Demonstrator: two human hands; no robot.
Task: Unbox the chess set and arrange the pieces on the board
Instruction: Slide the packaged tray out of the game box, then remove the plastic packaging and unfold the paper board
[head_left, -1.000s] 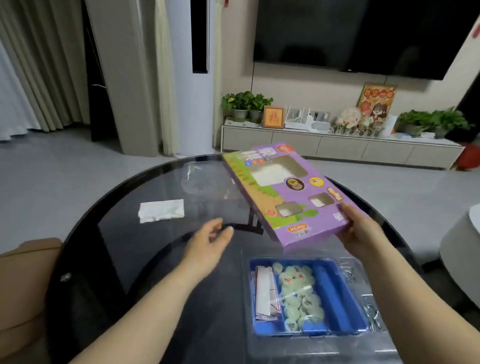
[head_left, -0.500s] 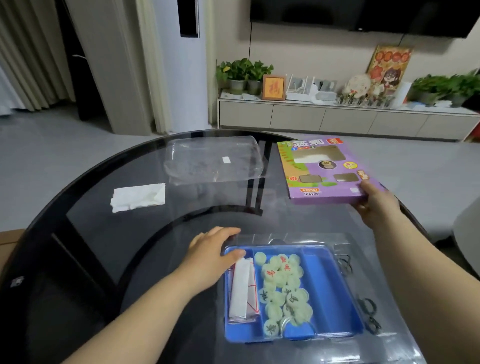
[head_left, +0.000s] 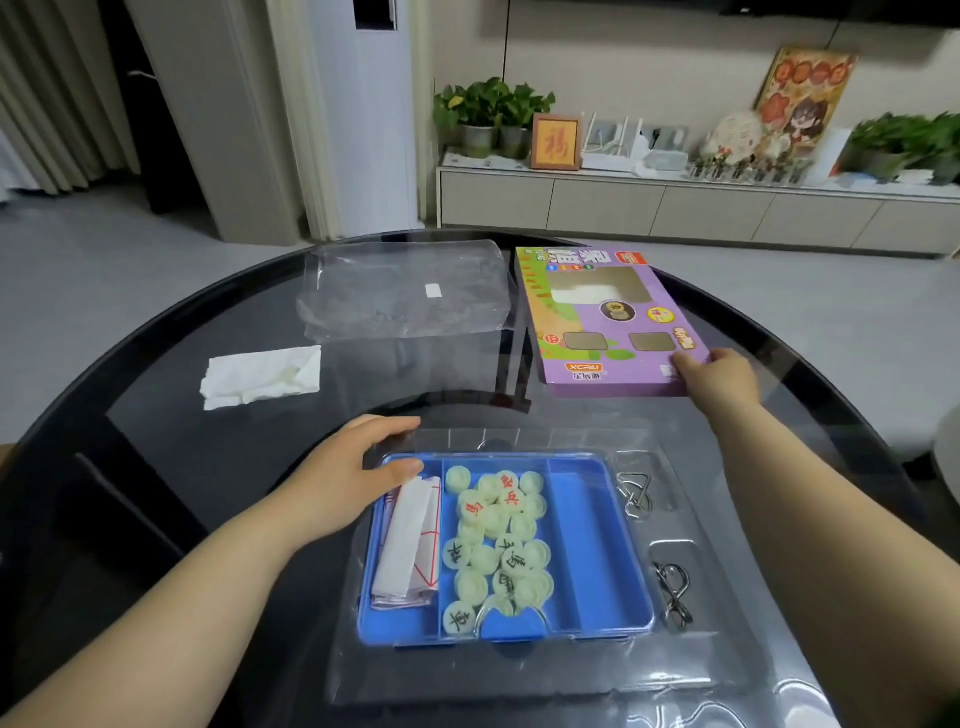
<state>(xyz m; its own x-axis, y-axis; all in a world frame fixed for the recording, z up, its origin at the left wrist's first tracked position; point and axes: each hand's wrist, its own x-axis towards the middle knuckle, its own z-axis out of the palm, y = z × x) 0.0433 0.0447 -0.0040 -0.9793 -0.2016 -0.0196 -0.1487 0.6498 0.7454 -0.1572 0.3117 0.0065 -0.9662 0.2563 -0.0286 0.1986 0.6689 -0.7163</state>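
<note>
A blue tray sits in a clear plastic insert on the near part of the black glass table. Several pale green round chess pieces with red or black characters fill its middle compartment. A folded white paper board with red lines lies in its left compartment. My left hand rests on the tray's far-left corner, thumb on the rim. My right hand holds the near-right corner of the purple box lid, which lies flat on the table at the far right.
A clear plastic bag lies at the far middle of the table. A crumpled white tissue lies to the left. Two metal wire puzzles sit in pockets of the insert, right of the tray.
My right hand carried the purple lid from above the tray to the far right and laid it flat on the table. My left hand came down onto the tray's far-left corner.
</note>
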